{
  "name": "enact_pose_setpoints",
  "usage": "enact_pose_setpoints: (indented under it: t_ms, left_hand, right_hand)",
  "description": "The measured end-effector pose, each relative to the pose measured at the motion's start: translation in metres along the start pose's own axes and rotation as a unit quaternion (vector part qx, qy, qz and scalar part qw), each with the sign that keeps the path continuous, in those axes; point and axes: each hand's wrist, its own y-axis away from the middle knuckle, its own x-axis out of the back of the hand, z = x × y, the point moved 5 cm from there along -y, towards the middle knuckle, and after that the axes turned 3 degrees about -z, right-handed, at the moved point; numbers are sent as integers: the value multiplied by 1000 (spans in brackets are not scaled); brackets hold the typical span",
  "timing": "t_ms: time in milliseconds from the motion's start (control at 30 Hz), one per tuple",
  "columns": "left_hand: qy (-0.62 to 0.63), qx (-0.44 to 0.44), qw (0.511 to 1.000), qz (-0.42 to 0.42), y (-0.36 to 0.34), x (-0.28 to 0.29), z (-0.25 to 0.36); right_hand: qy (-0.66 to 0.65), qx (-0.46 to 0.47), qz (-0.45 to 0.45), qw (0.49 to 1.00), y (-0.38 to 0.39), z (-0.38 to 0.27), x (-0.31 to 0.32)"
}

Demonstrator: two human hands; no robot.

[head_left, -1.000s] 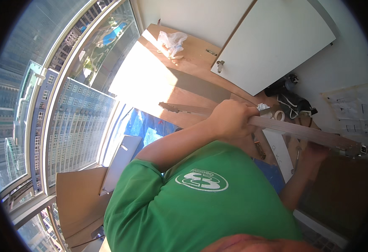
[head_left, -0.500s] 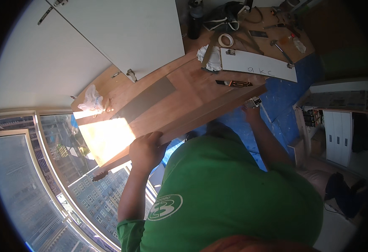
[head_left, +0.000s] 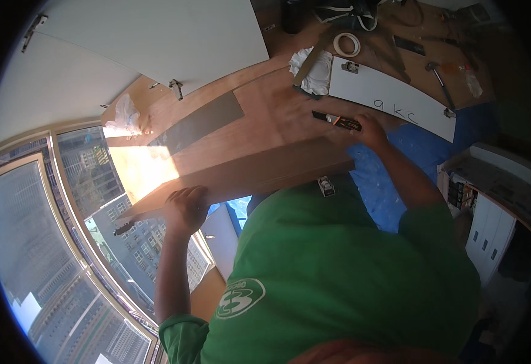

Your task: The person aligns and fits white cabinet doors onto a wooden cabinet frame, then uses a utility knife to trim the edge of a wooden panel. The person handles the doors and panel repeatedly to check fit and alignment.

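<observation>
Across the near edge of the wooden worktop lies a long brown board [head_left: 259, 168], tilted toward me, with a metal hinge [head_left: 325, 186] at its right end. My left hand [head_left: 186, 209] is closed over the board's near edge, left of the middle. My right hand [head_left: 372, 132] has its fingers around the handle end of a black and orange utility knife [head_left: 338, 120]. The knife lies flat or nearly so on the worktop, its dark tip pointing left. A grey strip [head_left: 201, 120] lies on the wood beyond the board.
Beyond the knife are a white panel [head_left: 393, 100] with hinges, crumpled white cloth [head_left: 317, 73], a tape roll [head_left: 337, 46] and a hammer [head_left: 440, 84]. White cabinet doors [head_left: 174, 36] stand far left, a clear plastic bag [head_left: 126, 112] below them. Windows [head_left: 29, 242] are at left.
My right hand has left the hinge at the board's right end and moved up to the utility knife. The board has shifted left and tilted more, with my left hand still on it.
</observation>
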Motion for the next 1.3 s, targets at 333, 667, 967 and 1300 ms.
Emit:
enact_pose_setpoints:
  t_ms: [333, 667, 967, 1300]
  left_hand:
    - [-44, 132, 989, -47, -29, -3, 12]
    - [133, 223, 965, -17, -24, 2, -4]
    - [47, 495, 860, 113, -40, -21, -9]
    - [11, 491, 853, 177, -52, -16, -9]
  right_hand:
    - [121, 86, -180, 972, -45, 3, -13]
    - [-162, 14, -305, 938, -55, -4, 1]
    - [-91, 113, -411, 900, -96, -129, 20]
    - [1, 282, -433, 856, -106, -219, -67]
